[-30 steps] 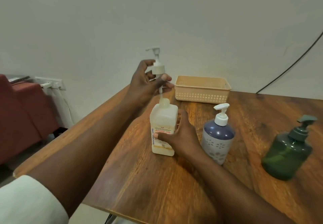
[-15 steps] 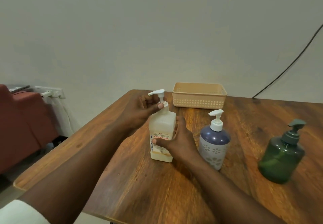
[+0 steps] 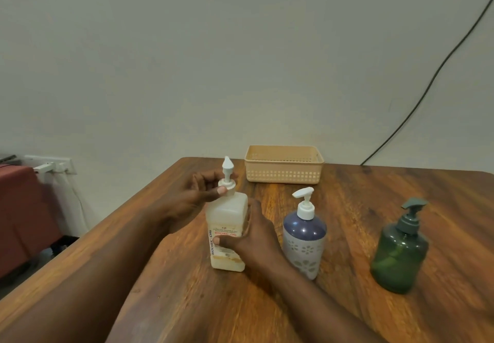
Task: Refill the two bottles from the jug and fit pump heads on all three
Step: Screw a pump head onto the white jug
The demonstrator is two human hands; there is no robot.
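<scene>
Head view, wooden table (image 3: pixel 347 302): square translucent jug (image 3: pixel 227 231) upright near the left edge, long axis vertical, white pump head (image 3: pixel 227 174) seated on its neck, nozzle pointing toward the camera. Left hand (image 3: pixel 197 198) pinching the pump collar; right hand (image 3: pixel 248 238) wrapped round the jug body. Rounded blue bottle (image 3: pixel 304 243) and smooth green bottle (image 3: pixel 399 257) to the right, both pumped. Perforated beige basket (image 3: pixel 284 166) behind
</scene>
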